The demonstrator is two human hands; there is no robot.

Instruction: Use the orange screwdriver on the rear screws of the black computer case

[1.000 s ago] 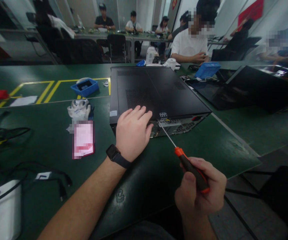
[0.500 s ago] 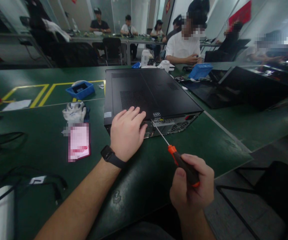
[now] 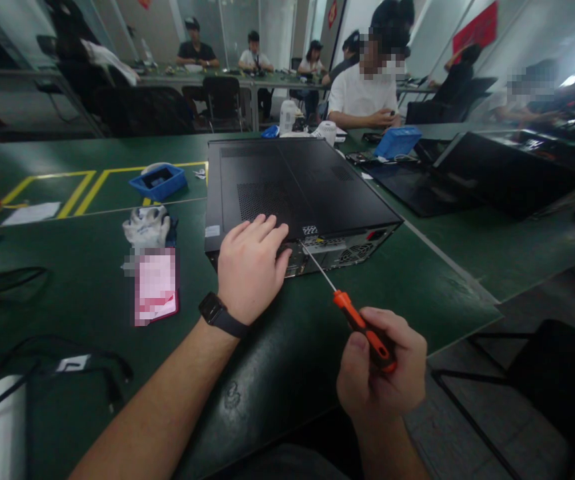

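Observation:
A black computer case (image 3: 297,187) lies flat on the green table (image 3: 377,287), its rear panel facing me. My left hand (image 3: 250,267), with a dark watch on the wrist, rests flat on the near top edge of the case, fingers stretched out. My right hand (image 3: 380,380) is closed round the orange and black handle of a screwdriver (image 3: 354,320). The thin shaft runs up and left, and its tip touches the top edge of the rear panel, just right of my left fingers.
A blue bin (image 3: 160,180), a crumpled white glove (image 3: 147,227) and a pink blurred card (image 3: 154,283) lie left of the case. Black cables (image 3: 67,353) trail at the near left. Opened black cases (image 3: 492,180) and seated people fill the right and back.
The view shifted slightly, so everything sits a little further left. My right hand turned a little on the screwdriver handle. My left hand stays on the case.

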